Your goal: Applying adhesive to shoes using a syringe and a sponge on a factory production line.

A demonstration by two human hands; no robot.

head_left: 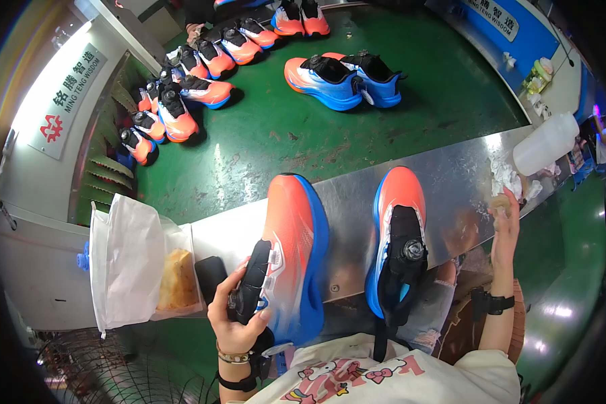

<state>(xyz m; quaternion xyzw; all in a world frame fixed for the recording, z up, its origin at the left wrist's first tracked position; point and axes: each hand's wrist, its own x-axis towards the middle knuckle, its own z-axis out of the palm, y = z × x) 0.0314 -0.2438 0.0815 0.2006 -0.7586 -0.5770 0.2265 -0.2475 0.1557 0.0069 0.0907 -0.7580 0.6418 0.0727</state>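
My left hand [239,313] grips an orange, white and blue sneaker [291,222] by its black collar, fingers on the tongue side and thumb near the opening. This shoe is tipped on its side above the metal ledge, its toe pointing away from me. A matching sneaker [400,202] stands upright just to its right, with a round dial on its black tongue. Out at the right, my right hand [505,232] pinches a small tan piece [499,203], whose kind I cannot make out. That hand is beside crumpled white tissue [503,172] on the ledge.
A steel ledge [347,269] runs along my side of the green conveyor surface [269,135]. Several similar sneakers [219,60] line its far left, and a pair [337,81] sits farther back. At left are a white bag [128,262] and black phone-like object [211,276]; at right, a white bottle [545,143].
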